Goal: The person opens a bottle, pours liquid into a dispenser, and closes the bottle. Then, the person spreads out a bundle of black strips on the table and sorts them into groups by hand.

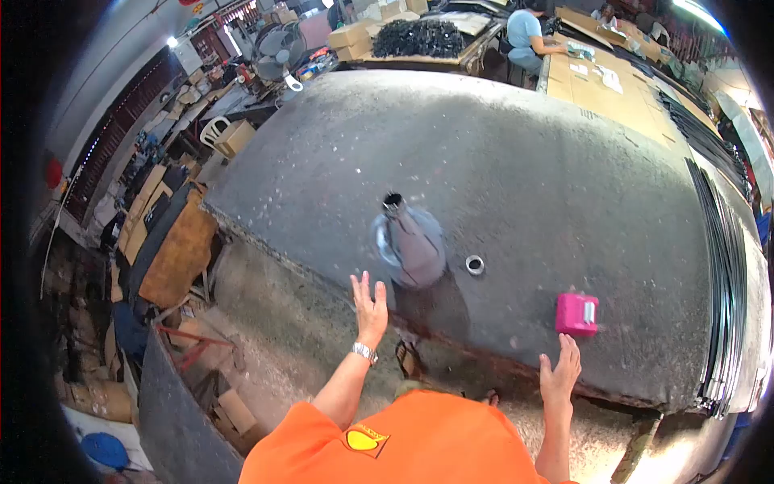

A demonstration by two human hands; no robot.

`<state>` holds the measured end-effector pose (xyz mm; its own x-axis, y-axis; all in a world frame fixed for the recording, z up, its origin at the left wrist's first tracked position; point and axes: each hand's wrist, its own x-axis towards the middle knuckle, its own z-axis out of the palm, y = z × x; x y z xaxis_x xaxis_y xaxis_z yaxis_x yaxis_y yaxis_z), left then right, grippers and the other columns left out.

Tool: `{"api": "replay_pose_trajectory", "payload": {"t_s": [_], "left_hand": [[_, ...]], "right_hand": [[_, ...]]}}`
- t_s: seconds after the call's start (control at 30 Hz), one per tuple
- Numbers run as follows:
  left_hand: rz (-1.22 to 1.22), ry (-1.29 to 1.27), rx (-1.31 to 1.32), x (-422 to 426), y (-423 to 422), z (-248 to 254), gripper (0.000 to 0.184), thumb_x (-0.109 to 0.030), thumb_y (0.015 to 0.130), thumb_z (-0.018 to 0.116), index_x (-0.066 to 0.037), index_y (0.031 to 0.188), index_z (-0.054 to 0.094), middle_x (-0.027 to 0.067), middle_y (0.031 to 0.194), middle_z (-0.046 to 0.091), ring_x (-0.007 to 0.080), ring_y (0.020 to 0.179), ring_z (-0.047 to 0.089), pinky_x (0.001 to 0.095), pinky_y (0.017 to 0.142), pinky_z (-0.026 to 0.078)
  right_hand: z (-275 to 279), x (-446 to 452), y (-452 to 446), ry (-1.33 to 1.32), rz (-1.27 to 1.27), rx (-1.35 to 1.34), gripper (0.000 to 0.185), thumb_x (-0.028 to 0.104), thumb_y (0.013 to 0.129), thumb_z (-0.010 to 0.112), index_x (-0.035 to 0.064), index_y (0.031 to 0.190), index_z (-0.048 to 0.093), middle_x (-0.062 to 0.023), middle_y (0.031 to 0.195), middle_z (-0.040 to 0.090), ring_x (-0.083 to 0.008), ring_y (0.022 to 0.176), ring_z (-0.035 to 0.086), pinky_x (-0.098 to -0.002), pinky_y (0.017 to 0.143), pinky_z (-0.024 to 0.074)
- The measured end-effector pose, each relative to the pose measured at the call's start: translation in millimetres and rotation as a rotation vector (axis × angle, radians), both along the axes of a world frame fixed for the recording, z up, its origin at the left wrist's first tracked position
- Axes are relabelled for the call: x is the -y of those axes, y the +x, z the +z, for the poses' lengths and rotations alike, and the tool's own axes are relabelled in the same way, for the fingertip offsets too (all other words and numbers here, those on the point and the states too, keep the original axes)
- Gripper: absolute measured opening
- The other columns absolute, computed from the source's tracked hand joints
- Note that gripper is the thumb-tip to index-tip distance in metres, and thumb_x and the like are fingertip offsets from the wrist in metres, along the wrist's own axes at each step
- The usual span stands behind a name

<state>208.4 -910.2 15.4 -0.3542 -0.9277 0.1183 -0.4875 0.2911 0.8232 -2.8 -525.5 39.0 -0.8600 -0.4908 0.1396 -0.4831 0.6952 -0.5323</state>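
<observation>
My left hand is raised near the front edge of the dark table, fingers spread, holding nothing. Just beyond it on the tabletop stands a translucent jug-like container with a dark opening at its top. My right hand is also open and empty, its fingertips just below a bright pink box with a white patch. Between the container and the box lies a small whitish ring, like a tape roll.
Long black strips run along the table's right side. A person sits at a cardboard-covered table at the back. Behind stand a black pile, a fan and a white chair. A brown padded piece leans at left.
</observation>
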Motion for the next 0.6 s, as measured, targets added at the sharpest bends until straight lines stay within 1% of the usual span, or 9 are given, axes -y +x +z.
{"api": "replay_pose_trajectory", "payload": {"t_s": [0.1,0.13,0.23,0.3,0.37,0.4,0.5,0.6], "left_hand": [[0.034,0.169,0.275,-41,5,-50,0.077,-0.065,0.103,0.040,-0.011,0.159,0.038,0.0349,0.167,0.004,0.0507,0.154,0.011,0.0529,0.124,0.016],[0.072,0.219,0.224,-62,-1,-57,0.079,-0.073,0.100,0.036,-0.020,0.159,0.040,0.0355,0.166,-0.001,0.0533,0.154,0.007,0.0589,0.122,0.014],[0.021,0.099,0.235,-95,-10,-81,0.078,-0.075,0.098,0.036,-0.026,0.158,0.043,0.0348,0.167,-0.004,0.0528,0.154,0.007,0.0612,0.122,0.012],[-0.022,0.107,0.266,-112,-16,-91,0.079,-0.081,0.095,0.034,-0.036,0.160,0.036,0.0342,0.167,-0.006,0.0525,0.154,0.008,0.0652,0.119,0.015],[-0.029,0.188,0.248,-131,-29,-79,0.083,-0.083,0.093,0.033,-0.036,0.161,0.032,0.0343,0.167,-0.006,0.0538,0.154,0.007,0.0691,0.118,0.015],[-0.022,0.176,0.214,-137,-32,-82,0.085,-0.085,0.092,0.033,-0.037,0.161,0.032,0.0340,0.167,-0.007,0.0545,0.154,0.005,0.0725,0.116,0.013],[0.009,0.232,0.187,-149,-37,-86,0.084,-0.086,0.091,0.033,-0.039,0.161,0.031,0.0335,0.167,-0.008,0.0543,0.154,0.002,0.0736,0.116,0.010],[-0.044,0.314,0.115,-162,-41,-86,0.082,-0.085,0.092,0.035,-0.040,0.160,0.032,0.0336,0.167,-0.009,0.0533,0.154,-0.001,0.0730,0.117,0.007]], "right_hand": [[-2,-49,-3,0.012,0.003,0.023,0.068,0.010,0.084,0.075,0.0074,0.146,0.049,-0.0159,0.150,0.049,-0.0354,0.143,0.042,-0.0490,0.116,0.0317],[-2,-67,-4,0.021,0.013,0.026,0.068,0.010,0.084,0.075,0.0075,0.146,0.049,-0.0159,0.149,0.049,-0.0354,0.143,0.042,-0.0490,0.116,0.0318],[-6,-101,-13,0.033,0.061,0.006,0.067,0.011,0.084,0.077,0.0077,0.144,0.049,-0.0156,0.148,0.049,-0.0361,0.140,0.043,-0.0501,0.113,0.0333],[-9,-114,-16,0.037,0.091,0.004,0.067,0.011,0.083,0.078,0.0079,0.143,0.049,-0.0155,0.147,0.050,-0.0365,0.139,0.044,-0.0506,0.112,0.0341],[-9,-119,-18,0.035,0.115,0.002,0.067,0.011,0.083,0.078,0.0079,0.143,0.049,-0.0155,0.146,0.050,-0.0366,0.139,0.044,-0.0507,0.112,0.0341],[-9,-119,-21,0.031,0.118,0.004,0.067,0.011,0.083,0.078,0.0080,0.143,0.049,-0.0155,0.146,0.050,-0.0364,0.139,0.044,-0.0507,0.112,0.0342],[-7,-122,-28,0.029,0.122,0.008,0.067,0.011,0.083,0.078,0.0079,0.143,0.049,-0.0156,0.147,0.050,-0.0360,0.139,0.044,-0.0507,0.112,0.0342],[-6,-118,-35,0.033,0.124,0.025,0.066,0.012,0.084,0.077,0.0079,0.144,0.050,-0.0158,0.148,0.050,-0.0357,0.141,0.043,-0.0499,0.114,0.0333]]}}
